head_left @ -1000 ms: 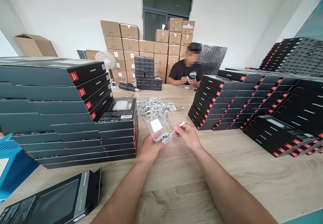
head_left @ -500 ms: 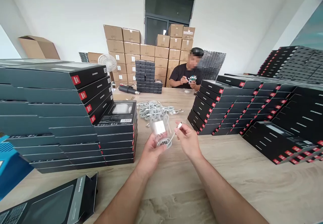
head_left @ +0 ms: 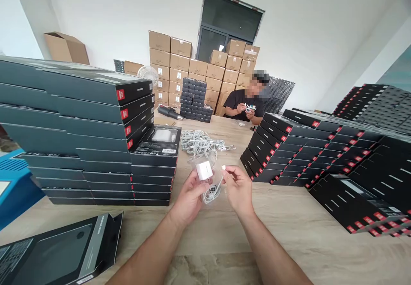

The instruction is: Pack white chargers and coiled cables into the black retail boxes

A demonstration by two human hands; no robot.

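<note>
My left hand (head_left: 190, 195) is closed round a clear plastic tray that holds a white charger block (head_left: 204, 171). A coiled white cable (head_left: 212, 194) hangs at the tray's lower end, beside my left thumb. Between thumb and fingers, my right hand (head_left: 238, 187) pinches the white connector (head_left: 224, 167) at the cable's end, just right of the tray. Beyond both hands, a pile of white cables (head_left: 201, 142) lies on the wooden table (head_left: 221, 244).
Tall stacks of black boxes stand at the left (head_left: 96, 137) and right (head_left: 279, 152). One black box (head_left: 54, 250) lies at the front left. Across the table, near a heat gun (head_left: 169, 112) and small boxes (head_left: 192, 100), a person (head_left: 239, 100) holds something white.
The view has shifted and tilted. The coiled cable now hangs lower, clear of my left thumb, and my right hand has come slightly closer to the tray with the connector.
</note>
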